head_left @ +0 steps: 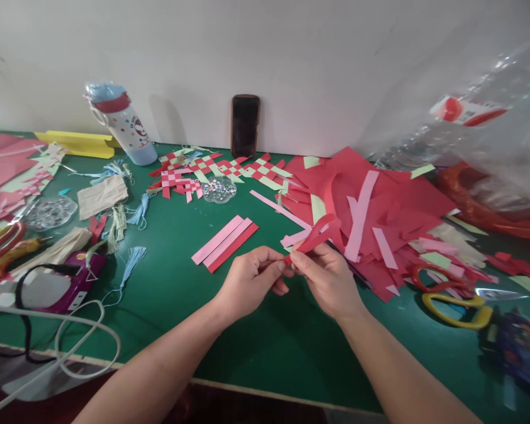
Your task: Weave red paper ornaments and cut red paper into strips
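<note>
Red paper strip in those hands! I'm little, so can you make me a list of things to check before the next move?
Right hand: the right hand pinches the looped red paper strip: ok.
Left hand: the left hand is at the strip's end, but fingers hide any contact: cannot tell.
Strip condition: fingers hide part of the strip, so tears there: cannot tell.
Spare strips: the long pink and red paper strips lie side by side on the green tabletop: ok.
Scissors: the yellow-handled scissors lie apart from the hands: ok.
</note>
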`<state>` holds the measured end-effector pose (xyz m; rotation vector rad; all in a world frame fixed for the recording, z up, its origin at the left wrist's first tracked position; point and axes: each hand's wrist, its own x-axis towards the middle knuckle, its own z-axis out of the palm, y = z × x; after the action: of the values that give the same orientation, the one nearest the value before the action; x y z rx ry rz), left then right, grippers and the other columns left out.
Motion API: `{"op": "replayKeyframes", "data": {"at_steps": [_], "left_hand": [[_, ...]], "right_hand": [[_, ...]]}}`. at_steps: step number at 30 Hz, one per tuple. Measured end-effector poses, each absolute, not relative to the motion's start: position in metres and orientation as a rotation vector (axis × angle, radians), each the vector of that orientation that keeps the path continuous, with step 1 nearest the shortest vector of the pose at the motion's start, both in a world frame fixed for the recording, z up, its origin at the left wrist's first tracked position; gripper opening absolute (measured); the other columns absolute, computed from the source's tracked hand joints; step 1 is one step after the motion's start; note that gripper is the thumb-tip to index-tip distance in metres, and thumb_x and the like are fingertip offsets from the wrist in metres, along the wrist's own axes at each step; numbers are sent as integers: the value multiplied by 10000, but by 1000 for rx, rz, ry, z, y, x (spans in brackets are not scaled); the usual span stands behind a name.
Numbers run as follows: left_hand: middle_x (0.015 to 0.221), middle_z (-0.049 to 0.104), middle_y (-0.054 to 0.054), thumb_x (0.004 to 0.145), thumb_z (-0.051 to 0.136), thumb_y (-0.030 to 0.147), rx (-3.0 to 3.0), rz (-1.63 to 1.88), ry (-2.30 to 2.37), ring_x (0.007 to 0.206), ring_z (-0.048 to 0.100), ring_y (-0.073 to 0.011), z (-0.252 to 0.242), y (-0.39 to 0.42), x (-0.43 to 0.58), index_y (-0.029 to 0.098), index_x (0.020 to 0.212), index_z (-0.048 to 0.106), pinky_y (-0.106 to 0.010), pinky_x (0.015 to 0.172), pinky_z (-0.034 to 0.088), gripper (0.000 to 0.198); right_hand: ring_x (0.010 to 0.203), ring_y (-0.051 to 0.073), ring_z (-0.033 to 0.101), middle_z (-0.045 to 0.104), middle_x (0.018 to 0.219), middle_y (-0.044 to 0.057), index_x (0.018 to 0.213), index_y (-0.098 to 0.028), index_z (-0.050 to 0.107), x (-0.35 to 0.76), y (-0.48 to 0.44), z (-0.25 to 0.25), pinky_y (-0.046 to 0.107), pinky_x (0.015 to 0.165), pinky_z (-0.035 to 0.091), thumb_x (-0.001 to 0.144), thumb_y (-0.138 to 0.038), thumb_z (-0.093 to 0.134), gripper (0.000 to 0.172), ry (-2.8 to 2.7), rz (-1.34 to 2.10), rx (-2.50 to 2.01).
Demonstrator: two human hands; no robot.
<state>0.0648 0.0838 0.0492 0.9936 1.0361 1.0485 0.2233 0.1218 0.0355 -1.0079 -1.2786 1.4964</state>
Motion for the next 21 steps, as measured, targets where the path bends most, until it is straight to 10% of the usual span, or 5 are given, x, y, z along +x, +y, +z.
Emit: {"op": "replayKeyframes", "data": {"at_steps": [21], "left_hand": [[851, 704, -54, 889, 619, 305, 1053, 963, 1034, 712, 678, -105, 46, 83, 65, 144, 878, 573, -226, 689, 536, 168]], "right_hand": [[545, 93, 428, 493, 573, -42, 695, -200, 643, 232, 129, 47, 260, 531, 394, 716, -405, 802, 260, -1143, 1393, -1049]]}}
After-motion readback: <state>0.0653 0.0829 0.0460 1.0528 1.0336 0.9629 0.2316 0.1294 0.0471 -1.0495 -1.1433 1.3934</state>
